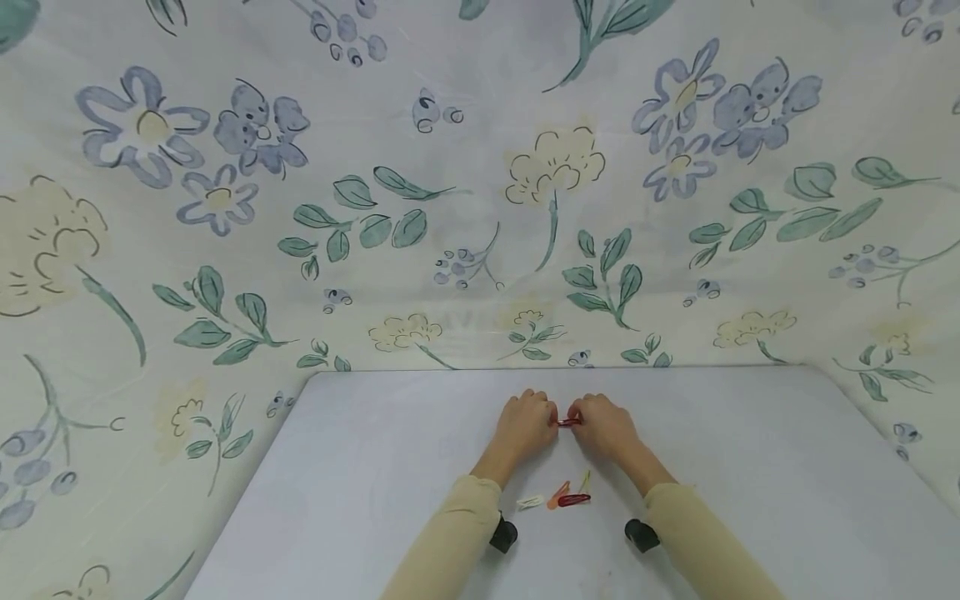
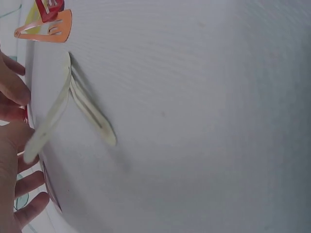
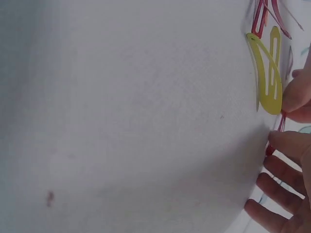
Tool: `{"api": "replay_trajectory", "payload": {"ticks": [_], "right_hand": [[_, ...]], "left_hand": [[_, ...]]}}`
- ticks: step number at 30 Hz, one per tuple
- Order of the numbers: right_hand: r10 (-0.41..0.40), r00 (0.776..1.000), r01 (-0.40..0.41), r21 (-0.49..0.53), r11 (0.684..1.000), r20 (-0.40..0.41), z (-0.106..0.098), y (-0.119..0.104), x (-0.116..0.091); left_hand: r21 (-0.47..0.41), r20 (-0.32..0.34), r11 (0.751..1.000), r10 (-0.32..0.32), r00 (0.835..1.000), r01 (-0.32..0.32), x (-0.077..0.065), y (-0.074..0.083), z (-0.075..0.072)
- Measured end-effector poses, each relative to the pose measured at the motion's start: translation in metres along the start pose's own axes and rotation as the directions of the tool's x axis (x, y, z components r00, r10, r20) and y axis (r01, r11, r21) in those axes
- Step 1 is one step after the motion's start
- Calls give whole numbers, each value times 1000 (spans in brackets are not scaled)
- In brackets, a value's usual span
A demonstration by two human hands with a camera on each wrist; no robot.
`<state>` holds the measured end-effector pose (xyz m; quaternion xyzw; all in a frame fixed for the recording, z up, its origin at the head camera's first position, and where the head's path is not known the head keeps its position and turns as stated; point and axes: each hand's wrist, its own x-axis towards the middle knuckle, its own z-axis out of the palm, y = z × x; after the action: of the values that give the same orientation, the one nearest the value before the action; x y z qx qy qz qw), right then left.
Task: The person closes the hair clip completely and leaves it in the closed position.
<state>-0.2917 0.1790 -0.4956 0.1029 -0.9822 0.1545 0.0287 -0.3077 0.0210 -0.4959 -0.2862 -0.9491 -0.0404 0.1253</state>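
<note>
A red snap hair clip [image 1: 568, 422] lies between my two hands, low over the white table. My left hand [image 1: 527, 425] pinches its left end, and my right hand [image 1: 606, 427] pinches the other end. Closer to me is a loose group: a white hair clip [image 2: 92, 109] standing open, an orange hair clip [image 2: 60, 26], a yellow hair clip [image 3: 269, 73] and a dark red hair clip [image 1: 574, 500]. Beneath the left fingers a thin dark red edge [image 2: 52, 187] shows; its shape is mostly hidden.
The white table [image 1: 375, 467] ends at the back against a flower-patterned sheet [image 1: 480, 250], which also rises on both sides. Black wrist cameras [image 1: 503, 534] sit by the sleeves, either side of the loose clips.
</note>
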Motion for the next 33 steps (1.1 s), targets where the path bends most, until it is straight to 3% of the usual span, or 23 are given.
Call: {"api": "replay_trajectory", "payload": {"ticks": [23, 33], "right_hand": [[-10, 999, 8, -33, 999, -51, 4, -3, -5], [-2, 999, 1, -29, 1000, -36, 3, -4, -4]], "left_hand": [[-2, -10, 1000, -13, 1000, 13, 0, -1, 2], [-28, 9, 1000, 4, 1000, -3, 0, -2, 1]]}}
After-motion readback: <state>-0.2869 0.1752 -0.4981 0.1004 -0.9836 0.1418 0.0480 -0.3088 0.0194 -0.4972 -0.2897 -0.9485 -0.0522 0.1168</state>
